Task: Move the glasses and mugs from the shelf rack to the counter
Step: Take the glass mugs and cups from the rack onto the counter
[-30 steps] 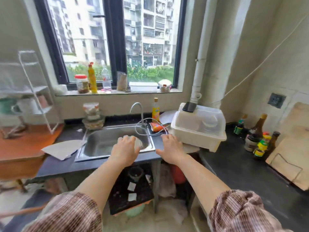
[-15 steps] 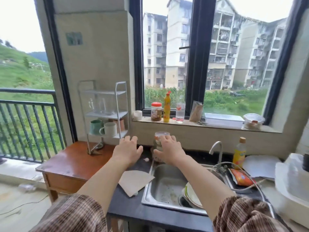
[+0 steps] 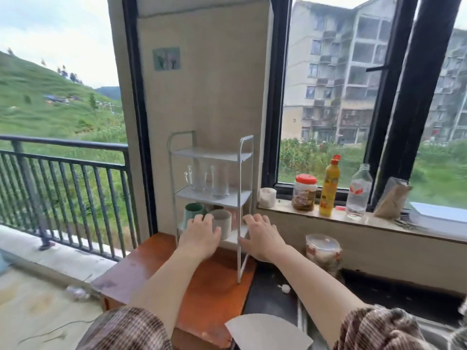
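Observation:
A white three-tier shelf rack [image 3: 238, 173] stands on a small wooden table [image 3: 202, 286]. Its middle tier holds clear glasses [image 3: 219, 181] and a glass mug [image 3: 195, 176]. On the bottom tier sit a green mug [image 3: 193, 210], a grey-white mug [image 3: 223, 219] and a pinkish cup [image 3: 235, 218] behind it. My left hand [image 3: 201, 233] reaches in at the bottom tier, fingers spread, touching the green and grey-white mugs' fronts. My right hand [image 3: 260, 236] is open at the rack's front right post, holding nothing.
Right of the table runs a dark counter [image 3: 273, 294] with a lidded food container [image 3: 323, 253] and a sheet of paper [image 3: 265, 329]. The windowsill [image 3: 353, 221] carries a jar, a yellow bottle, a water bottle and a bag. A balcony railing [image 3: 63, 173] is at left.
My view has swung left from the sink toward the rack. Both hands have moved forward and left, from over the counter to the rack's bottom tier.

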A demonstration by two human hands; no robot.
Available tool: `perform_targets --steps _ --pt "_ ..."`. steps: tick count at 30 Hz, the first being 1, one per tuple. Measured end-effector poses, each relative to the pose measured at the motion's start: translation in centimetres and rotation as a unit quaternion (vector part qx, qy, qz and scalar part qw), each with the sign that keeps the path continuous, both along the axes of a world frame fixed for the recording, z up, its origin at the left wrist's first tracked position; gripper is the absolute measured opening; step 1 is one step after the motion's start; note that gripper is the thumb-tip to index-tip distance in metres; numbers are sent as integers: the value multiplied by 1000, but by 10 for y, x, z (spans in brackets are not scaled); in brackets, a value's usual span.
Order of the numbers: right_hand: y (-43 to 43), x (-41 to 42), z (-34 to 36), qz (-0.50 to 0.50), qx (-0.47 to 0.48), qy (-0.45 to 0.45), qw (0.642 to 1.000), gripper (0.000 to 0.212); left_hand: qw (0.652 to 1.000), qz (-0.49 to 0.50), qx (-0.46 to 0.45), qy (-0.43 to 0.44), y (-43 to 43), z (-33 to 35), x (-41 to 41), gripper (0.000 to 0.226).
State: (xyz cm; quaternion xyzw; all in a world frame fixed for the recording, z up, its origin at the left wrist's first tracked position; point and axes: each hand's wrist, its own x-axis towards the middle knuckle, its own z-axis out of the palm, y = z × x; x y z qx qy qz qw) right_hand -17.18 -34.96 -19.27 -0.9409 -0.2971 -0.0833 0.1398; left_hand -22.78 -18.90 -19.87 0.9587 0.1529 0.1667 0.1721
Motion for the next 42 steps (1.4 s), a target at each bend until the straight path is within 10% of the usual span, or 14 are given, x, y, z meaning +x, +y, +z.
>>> perform_targets --steps 19,33,42 --pt "239 177 18 -101 265 177 943 66 965 -30 -240 -98 216 17 218 58" --pt "228 176 38 -193 483 314 794 25 871 -14 -477 -117 223 18 254 34" --pt "193 149 47 -214 491 338 774 25 851 -26 -509 -128 225 14 215 33"
